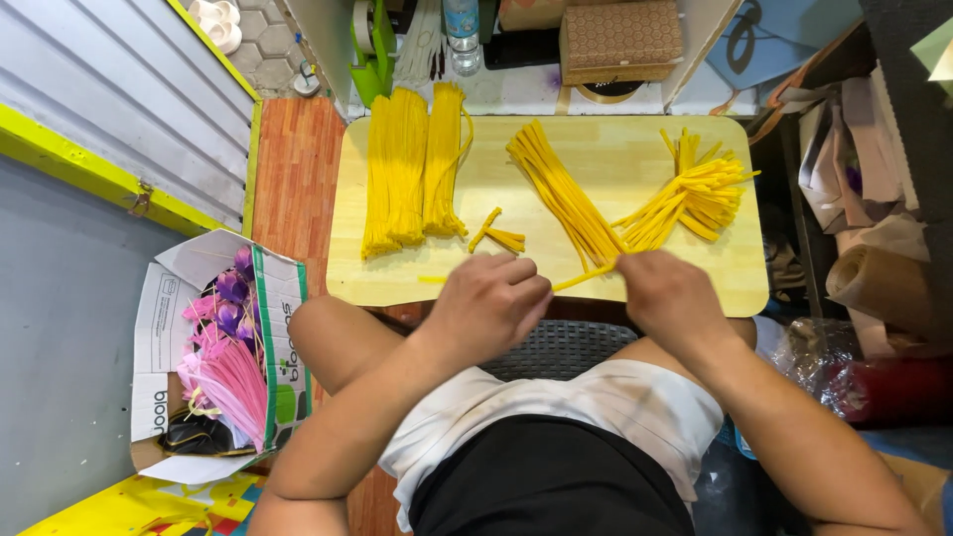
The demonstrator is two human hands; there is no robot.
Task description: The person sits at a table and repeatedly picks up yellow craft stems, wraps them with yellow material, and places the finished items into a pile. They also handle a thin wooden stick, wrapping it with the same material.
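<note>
Both of my hands sit at the near edge of a low pale wooden table [615, 159]. Between them runs one yellow pipe cleaner [584, 277], pinched at its ends by my left hand [488, 303] and my right hand [663, 290]. On the table lie two long bundles of yellow pipe cleaners [407, 174] at the left, a slanted bundle [564, 194] in the middle, a fanned pile of bent ones [695, 194] at the right, and a few short pieces [496, 236] near my left hand.
An open cardboard box [164, 328] with pink and purple craft pieces stands on the floor at my left. Behind the table are a water bottle [462, 30], a brown patterned box [620, 40] and a green tape holder [372, 60]. Paper rolls [879, 288] crowd the right side.
</note>
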